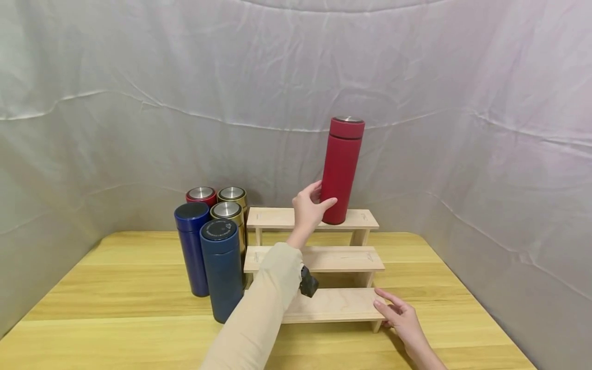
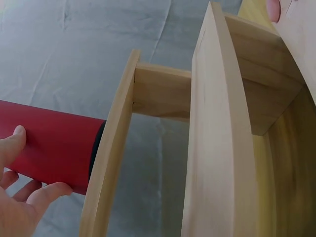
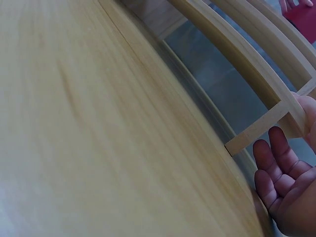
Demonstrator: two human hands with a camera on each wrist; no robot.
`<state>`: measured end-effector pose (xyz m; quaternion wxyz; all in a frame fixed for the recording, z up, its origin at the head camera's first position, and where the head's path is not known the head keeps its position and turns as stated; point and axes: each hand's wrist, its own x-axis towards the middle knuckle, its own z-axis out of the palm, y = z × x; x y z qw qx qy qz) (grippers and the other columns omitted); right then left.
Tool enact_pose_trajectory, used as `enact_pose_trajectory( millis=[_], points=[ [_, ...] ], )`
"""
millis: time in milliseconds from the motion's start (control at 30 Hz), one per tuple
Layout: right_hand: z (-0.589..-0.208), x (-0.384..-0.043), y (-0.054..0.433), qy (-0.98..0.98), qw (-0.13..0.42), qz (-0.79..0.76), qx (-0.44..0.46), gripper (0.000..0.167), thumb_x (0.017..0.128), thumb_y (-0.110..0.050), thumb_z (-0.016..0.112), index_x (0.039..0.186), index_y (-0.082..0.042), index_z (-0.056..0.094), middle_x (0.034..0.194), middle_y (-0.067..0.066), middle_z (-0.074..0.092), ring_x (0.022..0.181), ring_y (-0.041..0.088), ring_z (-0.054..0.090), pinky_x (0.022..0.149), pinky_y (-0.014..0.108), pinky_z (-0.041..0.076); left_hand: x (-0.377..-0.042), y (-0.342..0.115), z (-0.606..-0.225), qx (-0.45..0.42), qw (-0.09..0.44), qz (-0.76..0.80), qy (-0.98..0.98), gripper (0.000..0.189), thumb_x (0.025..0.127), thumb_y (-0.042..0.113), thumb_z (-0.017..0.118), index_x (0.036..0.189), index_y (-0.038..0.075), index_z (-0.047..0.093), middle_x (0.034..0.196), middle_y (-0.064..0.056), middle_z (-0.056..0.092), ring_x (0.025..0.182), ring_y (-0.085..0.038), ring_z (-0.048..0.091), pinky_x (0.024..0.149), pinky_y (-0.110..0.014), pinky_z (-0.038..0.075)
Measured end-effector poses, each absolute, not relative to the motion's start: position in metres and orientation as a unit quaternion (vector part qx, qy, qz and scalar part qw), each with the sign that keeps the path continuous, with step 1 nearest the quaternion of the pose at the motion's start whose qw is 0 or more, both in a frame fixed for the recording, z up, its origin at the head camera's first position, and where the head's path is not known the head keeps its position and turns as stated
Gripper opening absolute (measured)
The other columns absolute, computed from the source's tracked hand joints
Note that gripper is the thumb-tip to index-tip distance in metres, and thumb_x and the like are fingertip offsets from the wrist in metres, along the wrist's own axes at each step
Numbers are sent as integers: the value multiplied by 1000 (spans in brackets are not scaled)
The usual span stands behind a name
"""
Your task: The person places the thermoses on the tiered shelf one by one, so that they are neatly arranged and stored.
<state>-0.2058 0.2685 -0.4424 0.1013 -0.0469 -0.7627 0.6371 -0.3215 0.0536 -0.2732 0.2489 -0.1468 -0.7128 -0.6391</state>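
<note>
My left hand (image 1: 310, 209) grips the lower part of a red thermos bottle (image 1: 343, 169) at the top step (image 1: 273, 218) of a three-step wooden display stand. The bottle leans slightly in the head view, and its black base (image 2: 97, 150) meets the top board in the left wrist view. At the stand's front right corner, my right hand (image 1: 402, 321) holds the end of the lowest step (image 1: 333, 303) between thumb and fingers. Its other fingers (image 3: 280, 148) curl below the board, beside the stand's leg (image 3: 256, 129).
Left of the stand, several thermos bottles stand grouped: a dark blue one (image 1: 222, 277) in front, a brighter blue one (image 1: 191, 257), two gold ones (image 1: 240, 221) and a red one (image 1: 201, 195). Grey cloth (image 1: 277, 103) hangs behind the wooden table (image 1: 139, 288).
</note>
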Motion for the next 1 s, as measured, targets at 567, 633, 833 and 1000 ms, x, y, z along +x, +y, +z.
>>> enact_pose_trajectory(
  millis=[567,633,833,1000],
  points=[
    [-442,-203,268,-760,104,640,-42,35,82,-10,64,114,2,58,74,3,62,58,10,52,50,23,45,-323,70,-277,-158,233,-648,-708,49,74,2,71,120,0,55,110,-13,61,97,-21,59,82,-31,47],
    [-441,-203,268,-761,105,639,-42,35,81,-10,64,114,2,57,73,3,61,58,10,52,50,23,45,-323,69,-277,-158,242,-645,-707,48,74,2,71,119,-1,56,108,-13,61,96,-21,59,82,-31,47],
    [-440,-204,268,-761,102,639,-42,37,81,-10,64,115,3,56,72,4,61,56,10,52,50,23,45,-323,66,-277,-154,251,-638,-711,44,74,4,71,115,-2,57,104,-13,63,94,-22,60,81,-31,47],
    [-440,-204,269,-764,96,637,-44,39,82,-10,64,117,4,55,73,4,61,57,10,52,50,23,46,-324,63,-280,-135,249,-637,-717,41,75,7,71,115,0,58,104,-14,63,94,-23,59,80,-31,48]
  ],
)
